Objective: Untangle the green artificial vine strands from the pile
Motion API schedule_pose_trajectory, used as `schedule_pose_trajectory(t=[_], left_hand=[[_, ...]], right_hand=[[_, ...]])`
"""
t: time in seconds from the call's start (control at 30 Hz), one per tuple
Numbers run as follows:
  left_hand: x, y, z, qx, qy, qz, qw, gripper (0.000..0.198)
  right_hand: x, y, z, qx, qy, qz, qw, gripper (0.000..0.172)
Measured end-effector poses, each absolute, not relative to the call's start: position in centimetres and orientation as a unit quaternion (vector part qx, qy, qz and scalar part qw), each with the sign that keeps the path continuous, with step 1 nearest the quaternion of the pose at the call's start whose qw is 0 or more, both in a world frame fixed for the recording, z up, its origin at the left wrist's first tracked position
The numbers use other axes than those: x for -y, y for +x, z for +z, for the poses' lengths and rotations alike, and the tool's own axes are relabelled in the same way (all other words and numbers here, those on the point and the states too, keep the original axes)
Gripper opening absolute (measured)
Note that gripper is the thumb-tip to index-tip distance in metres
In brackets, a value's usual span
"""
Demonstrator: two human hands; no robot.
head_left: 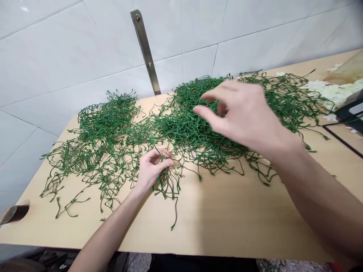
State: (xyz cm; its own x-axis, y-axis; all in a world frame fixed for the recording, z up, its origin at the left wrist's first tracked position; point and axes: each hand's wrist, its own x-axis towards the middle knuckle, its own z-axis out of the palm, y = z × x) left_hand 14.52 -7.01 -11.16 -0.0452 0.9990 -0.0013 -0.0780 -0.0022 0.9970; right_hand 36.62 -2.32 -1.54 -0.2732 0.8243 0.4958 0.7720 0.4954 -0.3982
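Observation:
A big tangle of green plastic stems (pixel 181 124) is spread over the light wooden table (pixel 227 219). My left hand (pixel 153 170) rests at the pile's near edge, fingers pinched round a small bunch of green stems (pixel 167 185) that hangs toward me. My right hand (pixel 241 113) hovers above the middle of the pile, fingers apart and slightly curled, holding nothing. A second heap of the stems (pixel 104 124) lies to the left.
White plastic flower petals (pixel 331 92) lie at the far right beside a dark tray (pixel 351 113). A metal bracket (pixel 146 51) runs down the white tiled wall. A dark cup-like object (pixel 14 213) sits at the table's left edge.

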Motion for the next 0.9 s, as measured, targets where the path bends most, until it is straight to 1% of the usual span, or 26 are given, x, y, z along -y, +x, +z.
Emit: schedule_pose_trajectory(t=[0.07,0.13,0.2,0.27,0.33,0.4,0.47,0.53,0.67,0.77,0.9], left_hand=[[6.9,14.3,-11.4,-0.496,0.481,0.54,0.481,0.026],[6.7,14.1,-11.7,-0.499,0.489,0.545,0.463,0.025],[6.7,14.0,-11.9,-0.499,0.495,0.548,0.452,0.025],[6.6,13.9,-12.0,-0.499,0.494,0.549,0.453,0.028],[6.7,13.9,-12.1,-0.506,0.486,0.544,0.46,0.032],[6.7,13.9,-12.0,-0.516,0.476,0.532,0.474,0.036],[6.8,14.1,-11.8,-0.516,0.473,0.516,0.494,0.042],[6.9,14.2,-11.6,-0.506,0.485,0.482,0.526,0.049],[7.2,14.4,-11.6,-0.503,0.519,0.392,0.569,0.055],[7.3,14.2,-11.9,-0.509,0.541,0.374,0.556,0.052],[7.2,14.1,-11.9,-0.516,0.556,0.357,0.545,0.054]], right_hand=[[3.1,35.4,-1.9,0.844,-0.419,0.194,0.274,0.028],[3.7,33.9,-2.7,0.867,-0.336,0.329,0.164,0.022],[3.9,32.6,-3.8,0.876,-0.282,0.371,0.127,0.014],[3.6,31.8,-5.0,0.872,-0.275,0.386,0.118,0.01],[3.2,31.6,-5.9,0.861,-0.277,0.403,0.136,0.008],[2.8,31.8,-6.5,0.853,-0.277,0.409,0.169,0.012],[2.5,32.1,-6.7,0.855,-0.278,0.389,0.199,0.014],[2.4,32.3,-6.7,0.863,-0.276,0.367,0.21,0.017],[2.5,32.4,-6.4,0.862,-0.266,0.386,0.195,0.022],[2.6,32.4,-6.2,0.862,-0.262,0.4,0.167,0.022],[2.6,32.5,-5.9,0.88,-0.269,0.36,0.153,0.019]])
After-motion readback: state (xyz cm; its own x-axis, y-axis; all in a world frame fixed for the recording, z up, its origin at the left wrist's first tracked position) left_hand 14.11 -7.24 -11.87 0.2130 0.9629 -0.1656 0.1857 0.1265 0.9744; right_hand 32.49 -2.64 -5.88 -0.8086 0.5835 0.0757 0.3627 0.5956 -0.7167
